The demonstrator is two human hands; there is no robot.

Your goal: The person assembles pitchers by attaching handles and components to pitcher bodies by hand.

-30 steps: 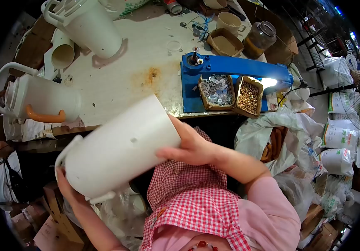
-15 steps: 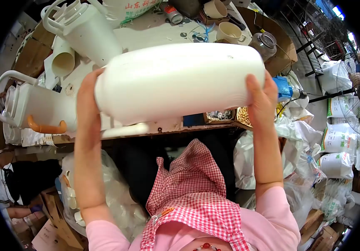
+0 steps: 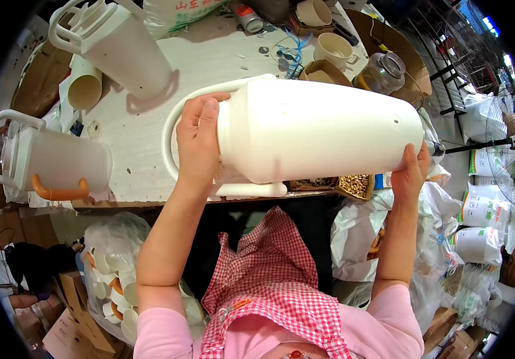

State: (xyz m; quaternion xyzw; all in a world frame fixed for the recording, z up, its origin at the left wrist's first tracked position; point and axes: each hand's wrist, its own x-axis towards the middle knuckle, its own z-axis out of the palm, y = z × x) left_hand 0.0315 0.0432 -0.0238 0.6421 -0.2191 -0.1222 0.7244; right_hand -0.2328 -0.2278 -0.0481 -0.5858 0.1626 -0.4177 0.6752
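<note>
A large white thermos flask body (image 3: 329, 128) lies sideways across both hands, its narrower neck to the left and rounded base to the right. My left hand (image 3: 200, 134) is closed on the neck end, thumb and fingers over it. At the base, my right hand (image 3: 411, 170) grips the lower right edge, thumb on the near side. A white U-shaped handle (image 3: 170, 128) curves around the neck end behind my left hand; whether it is joined to the flask I cannot tell. Its near arm extends below the flask along the table's front edge.
Two white thermos jugs, one upright (image 3: 129, 57) and one with an orange handle (image 3: 69, 158), are on the table (image 3: 209, 57) at left. A cardboard tube (image 3: 85, 87), cup (image 3: 334, 49), glass jar (image 3: 383, 73) and box of small brass-coloured parts (image 3: 356, 185) are nearby. Bagged white parts (image 3: 120, 287) sit below.
The flask has moved right and slightly downward with both hands, its neck end now showing. The white U-shaped handle has shifted right too and shows more fully.
</note>
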